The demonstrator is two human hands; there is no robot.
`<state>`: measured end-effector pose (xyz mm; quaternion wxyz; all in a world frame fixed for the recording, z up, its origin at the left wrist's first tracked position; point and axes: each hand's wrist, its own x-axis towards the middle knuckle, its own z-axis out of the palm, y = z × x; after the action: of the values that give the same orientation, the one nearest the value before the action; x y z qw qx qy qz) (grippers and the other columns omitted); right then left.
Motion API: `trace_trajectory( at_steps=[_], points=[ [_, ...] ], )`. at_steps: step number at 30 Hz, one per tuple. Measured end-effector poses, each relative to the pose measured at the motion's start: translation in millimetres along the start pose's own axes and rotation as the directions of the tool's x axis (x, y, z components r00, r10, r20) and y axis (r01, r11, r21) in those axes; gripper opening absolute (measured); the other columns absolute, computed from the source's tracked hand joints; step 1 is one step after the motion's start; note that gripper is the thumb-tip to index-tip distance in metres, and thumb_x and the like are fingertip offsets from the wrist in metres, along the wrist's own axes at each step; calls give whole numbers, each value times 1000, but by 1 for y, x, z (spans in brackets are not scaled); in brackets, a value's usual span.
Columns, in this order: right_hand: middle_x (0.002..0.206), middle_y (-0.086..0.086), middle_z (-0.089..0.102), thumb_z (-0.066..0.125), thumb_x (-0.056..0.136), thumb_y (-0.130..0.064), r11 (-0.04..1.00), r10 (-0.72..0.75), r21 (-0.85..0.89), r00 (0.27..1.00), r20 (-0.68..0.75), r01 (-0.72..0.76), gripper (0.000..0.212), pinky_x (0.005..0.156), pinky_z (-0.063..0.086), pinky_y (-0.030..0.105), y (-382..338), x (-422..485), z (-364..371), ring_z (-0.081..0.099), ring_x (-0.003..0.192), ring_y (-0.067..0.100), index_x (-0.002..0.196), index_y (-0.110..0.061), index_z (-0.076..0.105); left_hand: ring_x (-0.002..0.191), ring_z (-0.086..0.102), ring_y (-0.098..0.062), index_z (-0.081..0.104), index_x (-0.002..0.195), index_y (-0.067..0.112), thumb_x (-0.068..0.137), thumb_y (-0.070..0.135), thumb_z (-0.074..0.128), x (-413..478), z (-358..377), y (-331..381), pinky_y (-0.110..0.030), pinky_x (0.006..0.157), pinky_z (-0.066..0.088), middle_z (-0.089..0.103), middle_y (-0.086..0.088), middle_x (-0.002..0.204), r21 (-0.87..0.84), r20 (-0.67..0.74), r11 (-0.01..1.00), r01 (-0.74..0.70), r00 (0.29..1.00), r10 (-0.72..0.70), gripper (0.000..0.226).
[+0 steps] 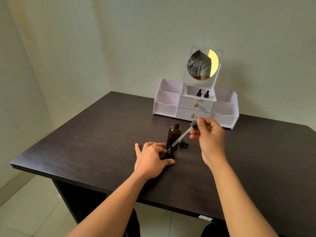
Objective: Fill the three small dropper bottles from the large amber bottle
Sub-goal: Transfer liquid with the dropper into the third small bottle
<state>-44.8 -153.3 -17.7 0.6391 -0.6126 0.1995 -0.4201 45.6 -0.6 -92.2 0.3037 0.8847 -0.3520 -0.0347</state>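
Observation:
The large amber bottle [174, 133] stands uncapped in the middle of the dark table [95, 134]. Just in front of it stands a small dark dropper bottle [170, 152], open at the top, with my left hand [152, 159] curled round its base. My right hand [209, 135] pinches the black bulb end of a glass dropper [183, 134]. The dropper slants down to the left, its tip just above the small bottle's mouth. Two more small dropper bottles [202, 93] with black tops stand in the organizer's upper middle compartment. A black cap [183, 143] lies behind the amber bottle.
A white cosmetic organizer [167, 106] with two drawers and side compartments stands at the table's back, a round mirror [203, 64] on top. The wall is close behind it. The table's front edge runs under my forearms, with tiled floor to the left.

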Motion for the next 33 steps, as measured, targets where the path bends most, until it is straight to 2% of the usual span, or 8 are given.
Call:
trace_trajectory(
  at_steps=[13, 27, 33],
  points=[
    [92, 21, 69, 60, 98, -15, 998, -15, -56, 1000, 7, 15, 16, 54, 55, 26, 4, 3, -1, 64, 61, 15, 108, -3, 62, 146, 23, -11, 70, 117, 36, 83, 62, 69, 0, 0, 0, -62, 119, -8, 47, 23, 147, -5, -8, 1000, 1, 1000, -1, 42],
    [91, 16, 70, 60, 98, -16, 984, -75, -158, 995, 63, 84, 8, 59, 55, 31, 4, 5, -3, 63, 63, 14, 102, -9, 61, 146, 22, -11, 69, 120, 37, 83, 61, 69, 0, 0, 0, -62, 119, -8, 46, 23, 147, -8, 0, 1000, 1, 1000, -1, 44],
    [89, 7, 69, 70, 91, -18, 977, -104, -173, 988, 115, 123, 17, 65, 59, 33, -2, 0, -1, 67, 66, 14, 105, -11, 63, 145, 23, -11, 70, 119, 36, 83, 62, 68, 1, 1, -1, -61, 119, -8, 46, 23, 147, 2, -8, 1000, -1, 1000, 1, 44]
  ],
)
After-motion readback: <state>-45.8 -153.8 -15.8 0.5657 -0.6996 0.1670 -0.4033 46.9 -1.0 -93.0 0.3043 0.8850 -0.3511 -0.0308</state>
